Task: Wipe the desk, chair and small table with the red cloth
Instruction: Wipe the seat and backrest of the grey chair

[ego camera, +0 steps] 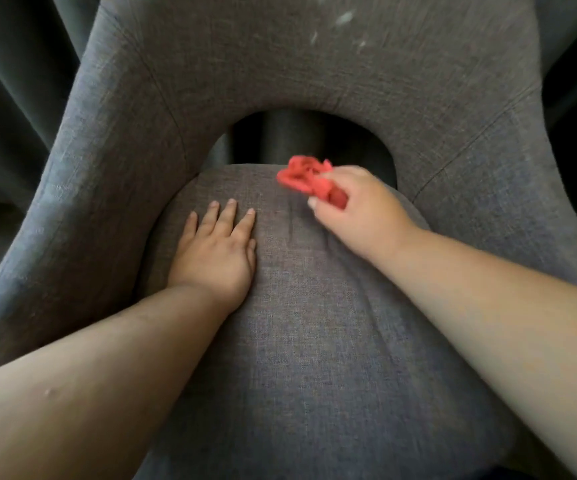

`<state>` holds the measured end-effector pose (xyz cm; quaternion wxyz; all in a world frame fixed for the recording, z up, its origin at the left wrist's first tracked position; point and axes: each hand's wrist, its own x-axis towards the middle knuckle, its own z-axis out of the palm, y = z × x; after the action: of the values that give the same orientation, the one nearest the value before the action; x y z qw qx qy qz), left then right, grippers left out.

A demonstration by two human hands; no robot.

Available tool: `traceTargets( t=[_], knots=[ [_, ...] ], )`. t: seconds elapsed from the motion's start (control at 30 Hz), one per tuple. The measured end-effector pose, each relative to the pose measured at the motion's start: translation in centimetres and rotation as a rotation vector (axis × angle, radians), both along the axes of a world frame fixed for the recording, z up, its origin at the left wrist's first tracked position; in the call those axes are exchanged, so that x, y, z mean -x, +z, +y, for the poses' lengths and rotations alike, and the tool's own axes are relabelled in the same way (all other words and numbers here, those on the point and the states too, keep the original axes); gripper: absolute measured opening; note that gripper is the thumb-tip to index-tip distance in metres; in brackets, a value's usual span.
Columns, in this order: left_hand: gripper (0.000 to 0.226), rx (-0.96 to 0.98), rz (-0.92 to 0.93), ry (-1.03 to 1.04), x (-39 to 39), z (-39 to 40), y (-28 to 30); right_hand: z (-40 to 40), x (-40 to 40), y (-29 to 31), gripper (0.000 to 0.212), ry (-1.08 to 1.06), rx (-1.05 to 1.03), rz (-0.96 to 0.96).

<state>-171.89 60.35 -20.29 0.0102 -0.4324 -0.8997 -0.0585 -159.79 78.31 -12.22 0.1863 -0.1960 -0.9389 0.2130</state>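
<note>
A grey fabric chair point(314, 358) fills the view, seen from above, with its curved backrest point(314, 64) arching over a gap behind the seat. My right hand point(359, 213) grips the bunched red cloth point(306, 176) at the rear of the seat cushion, near the gap. My left hand point(216, 247) lies flat on the seat's left side, palm down, fingers spread and holding nothing. The desk and the small table are out of view.
Pale smudges point(344, 19) mark the upper backrest. Dark grey curtains point(10, 81) hang behind the chair on the left, and a dark area lies to the right. The chair's armrests curve down on both sides of the seat.
</note>
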Motion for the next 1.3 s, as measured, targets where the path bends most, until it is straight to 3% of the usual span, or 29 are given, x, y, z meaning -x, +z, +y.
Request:
traceTargets(
  t=[0.07, 0.17, 0.33, 0.67, 0.87, 0.97, 1.03, 1.13, 1.23, 1.3],
  knots=[
    [0.058, -0.003, 0.003, -0.001, 0.0, 0.0, 0.0, 3.0, 1.9, -1.4, 0.041, -0.224, 0.002, -0.047],
    [0.058, -0.008, 0.012, -0.005, 0.1, 0.0, -0.1, 5.4, 2.1, -3.3, 0.05, -0.317, -0.082, -0.364],
    [0.057, -0.014, 0.013, 0.003, 0.1, 0.1, -0.1, 3.7, 0.7, -4.4, 0.059, -0.211, -0.145, -0.419],
    [0.059, -0.005, -0.007, 0.008, 0.1, 0.1, -0.1, -8.3, -9.4, -4.3, 0.059, 0.003, -0.075, -0.418],
    [0.06, 0.006, 0.004, 0.009, 0.1, 0.1, -0.2, -12.8, -13.9, -2.8, 0.07, 0.204, -0.187, -0.534],
    [0.06, 0.002, 0.01, 0.011, 0.1, 0.1, -0.2, -13.8, -14.3, -1.7, 0.069, 0.3, -0.249, -0.458],
    [0.06, 0.001, 0.005, 0.008, 0.2, 0.1, -0.2, -12.7, -12.7, -0.7, 0.062, 0.305, -0.177, -0.315],
    [0.059, -0.002, -0.019, -0.005, 0.3, 0.1, -0.2, -8.7, -7.8, 0.9, 0.042, 0.113, 0.068, -0.186],
    [0.059, -0.005, 0.007, 0.005, 0.2, 0.1, -0.2, -3.6, -1.6, 1.4, 0.029, -0.064, 0.091, -0.023],
    [0.059, -0.003, 0.012, 0.006, 0.2, 0.1, -0.3, -1.1, 2.3, 0.6, 0.03, -0.112, 0.051, -0.054]
  ],
)
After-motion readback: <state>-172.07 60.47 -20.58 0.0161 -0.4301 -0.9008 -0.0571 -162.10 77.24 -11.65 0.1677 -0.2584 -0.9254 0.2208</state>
